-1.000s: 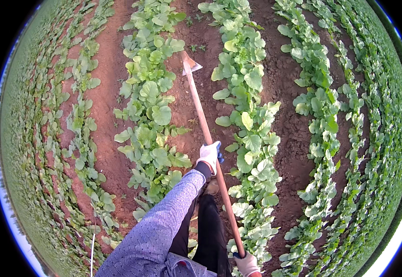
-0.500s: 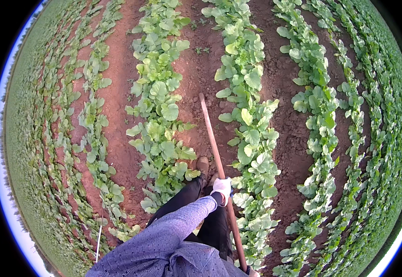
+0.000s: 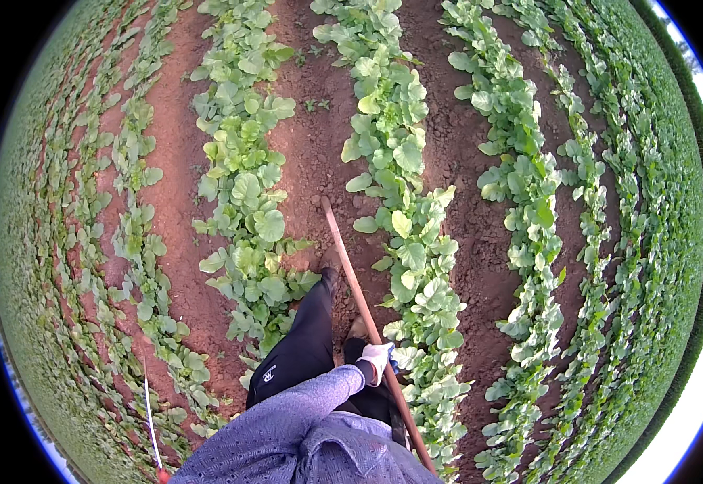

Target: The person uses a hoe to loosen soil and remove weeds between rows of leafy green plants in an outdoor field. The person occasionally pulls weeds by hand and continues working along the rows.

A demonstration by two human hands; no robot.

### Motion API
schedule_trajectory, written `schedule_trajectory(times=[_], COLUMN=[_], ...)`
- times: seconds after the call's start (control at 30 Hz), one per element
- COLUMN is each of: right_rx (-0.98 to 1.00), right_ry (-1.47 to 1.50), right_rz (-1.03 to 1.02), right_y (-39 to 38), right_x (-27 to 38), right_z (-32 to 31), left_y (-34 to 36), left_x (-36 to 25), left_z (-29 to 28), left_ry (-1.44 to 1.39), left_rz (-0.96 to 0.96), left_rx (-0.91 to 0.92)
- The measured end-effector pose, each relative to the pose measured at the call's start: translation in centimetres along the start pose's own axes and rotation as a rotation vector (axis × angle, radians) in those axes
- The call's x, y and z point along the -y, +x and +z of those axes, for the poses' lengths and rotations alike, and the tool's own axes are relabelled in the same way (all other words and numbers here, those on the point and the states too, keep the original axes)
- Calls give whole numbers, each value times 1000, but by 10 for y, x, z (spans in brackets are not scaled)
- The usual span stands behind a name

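Note:
My left hand [image 3: 377,361], in a white glove with blue, is closed round a long wooden handle [image 3: 353,282] low in the centre. The handle runs up and left to the soil between two leafy rows, where its far end [image 3: 327,206] rests; I cannot make out a blade there. My right hand is out of view, and the handle's near end runs down beside my purple-grey top. My dark-trousered left leg [image 3: 307,323] reaches forward, with a brown shoe [image 3: 331,262] beside the handle.
Rows of broad-leaved green plants [image 3: 246,194] run lengthwise on both sides, with strips of reddish-brown soil [image 3: 472,339] between them. A thin white rod [image 3: 151,419] with a red end lies at the lower left. Trees and bright sky show at the right rim.
The tool's pale blade, visible a second ago, no longer shows; its far end and my left hand have come back toward my body. My left foot has moved forward.

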State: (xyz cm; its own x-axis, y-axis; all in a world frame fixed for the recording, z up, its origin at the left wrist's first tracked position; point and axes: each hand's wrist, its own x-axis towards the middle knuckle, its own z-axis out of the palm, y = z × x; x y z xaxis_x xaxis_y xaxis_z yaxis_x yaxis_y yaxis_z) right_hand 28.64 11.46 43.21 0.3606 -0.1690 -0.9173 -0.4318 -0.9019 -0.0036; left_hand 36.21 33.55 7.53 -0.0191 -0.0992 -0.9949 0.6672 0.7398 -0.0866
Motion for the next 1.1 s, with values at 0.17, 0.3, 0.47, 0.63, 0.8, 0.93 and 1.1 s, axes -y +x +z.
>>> schedule_trajectory(times=[0.17,0.3,0.47,0.63,0.8,0.93,1.1], right_rx=[54,11,-67,56,-13,-10,-44], right_ry=[-65,-104,-98,-128,-122,-119,-222], right_rz=[3,-122,-378,-269,-129,-142,-189], right_y=[22,81,193,202,124,103,148], right_x=[31,98,300,341,237,217,259], right_z=[14,17,19,40,16,-11,-5], left_y=[-2,-34,-29,39,28,-7,-43], left_x=[-48,-205,-427,-437,-301,-281,-363], left_z=[-29,-15,-11,-24,-21,-17,-4], left_ry=[21,-182,-131,-15,-233,-248,-176], left_rz=[-11,200,680,625,316,198,411], left_rx=[-91,-33,-104,-216,25,46,-106])
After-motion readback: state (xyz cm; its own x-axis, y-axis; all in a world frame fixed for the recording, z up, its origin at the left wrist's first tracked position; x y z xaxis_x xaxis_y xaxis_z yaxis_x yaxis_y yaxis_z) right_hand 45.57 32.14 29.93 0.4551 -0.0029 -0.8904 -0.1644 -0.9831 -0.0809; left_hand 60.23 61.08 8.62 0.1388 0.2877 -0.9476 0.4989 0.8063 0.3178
